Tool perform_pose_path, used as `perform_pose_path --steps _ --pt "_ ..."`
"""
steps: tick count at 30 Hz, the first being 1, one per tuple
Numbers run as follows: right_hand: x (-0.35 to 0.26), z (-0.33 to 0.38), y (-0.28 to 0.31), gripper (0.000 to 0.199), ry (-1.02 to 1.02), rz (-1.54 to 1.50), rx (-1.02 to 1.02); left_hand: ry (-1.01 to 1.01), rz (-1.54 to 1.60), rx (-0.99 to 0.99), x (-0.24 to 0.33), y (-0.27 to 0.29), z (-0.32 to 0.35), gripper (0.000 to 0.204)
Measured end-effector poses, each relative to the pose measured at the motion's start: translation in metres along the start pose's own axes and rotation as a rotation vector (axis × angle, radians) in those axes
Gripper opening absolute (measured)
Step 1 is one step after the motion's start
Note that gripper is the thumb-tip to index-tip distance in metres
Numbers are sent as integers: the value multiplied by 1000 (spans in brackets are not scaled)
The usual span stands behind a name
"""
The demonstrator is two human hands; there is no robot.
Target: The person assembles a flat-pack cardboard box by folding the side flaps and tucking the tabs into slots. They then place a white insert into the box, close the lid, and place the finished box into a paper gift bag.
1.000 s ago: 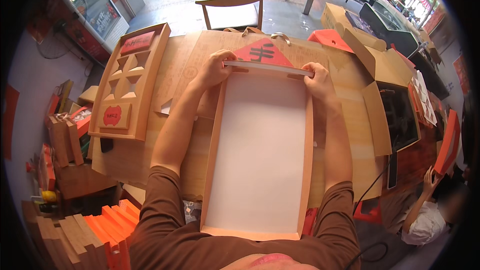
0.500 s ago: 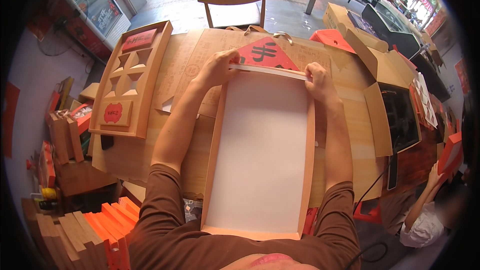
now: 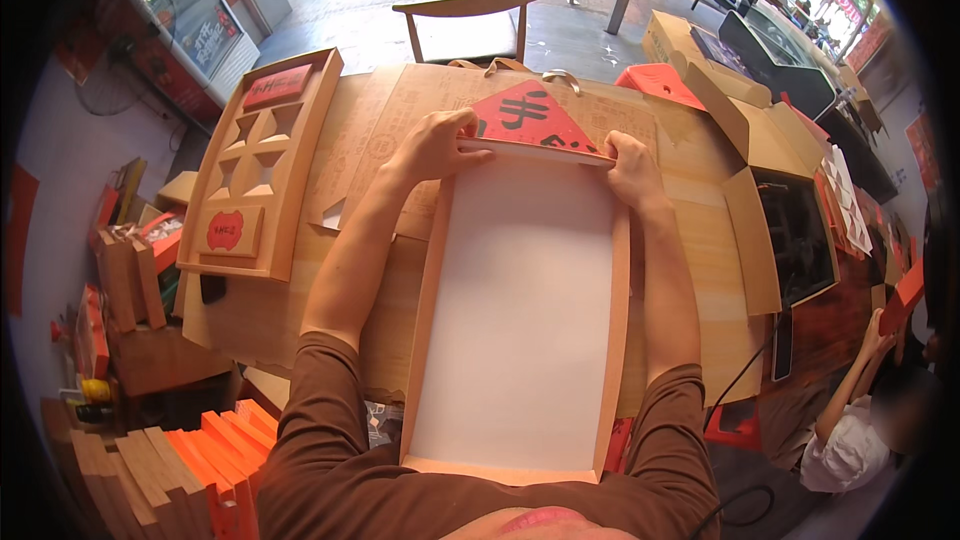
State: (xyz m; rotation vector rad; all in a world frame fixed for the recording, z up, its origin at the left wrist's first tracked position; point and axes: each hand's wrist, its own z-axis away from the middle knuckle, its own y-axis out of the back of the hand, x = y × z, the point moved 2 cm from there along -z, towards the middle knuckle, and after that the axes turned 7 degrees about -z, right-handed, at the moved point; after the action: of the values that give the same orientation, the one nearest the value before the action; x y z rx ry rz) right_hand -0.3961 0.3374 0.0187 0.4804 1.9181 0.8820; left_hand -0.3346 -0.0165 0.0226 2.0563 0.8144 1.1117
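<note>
You have the two long sides and near end of your long, shallow tan cardboard tray with a white floor standing; its narrow far-end flap seems not yet settled. That flap spans between your fingers: your left hand pinches its left end, your right hand its right.
</note>
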Motion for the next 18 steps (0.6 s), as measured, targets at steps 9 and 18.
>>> perform_pose_path --steps 9,18 --pt "18 3 23 15 -13 -286 -163 124 112 -62 -8 -2 0 23" --pt "16 3 23 16 56 -316 -51 125 225 6 -7 -2 -2 22"
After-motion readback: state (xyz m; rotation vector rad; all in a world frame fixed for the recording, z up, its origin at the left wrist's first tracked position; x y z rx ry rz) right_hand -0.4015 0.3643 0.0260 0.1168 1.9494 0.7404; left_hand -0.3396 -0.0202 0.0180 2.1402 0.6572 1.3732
